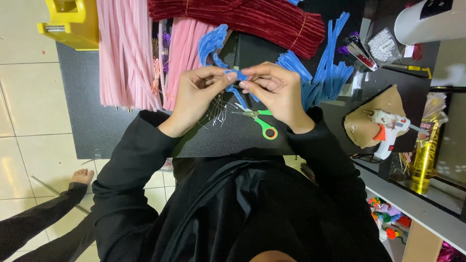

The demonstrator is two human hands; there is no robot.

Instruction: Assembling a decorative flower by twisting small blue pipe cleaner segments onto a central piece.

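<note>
Together, left hand, right hand, pinching blue pipe cleaner

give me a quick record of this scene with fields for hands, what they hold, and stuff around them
left hand: left hand, fingertips pinched on a blue pipe cleaner
right hand: right hand, pinching the same piece from the other side
surface: black mat
under hands: green-handled scissors, thin wire bits
behind hands: pink pipe cleaner bundle, dark red bundle, loose blue pipe cleaners
right side: glue gun on a brown pad, stapler
far left corner: yellow tool
</note>
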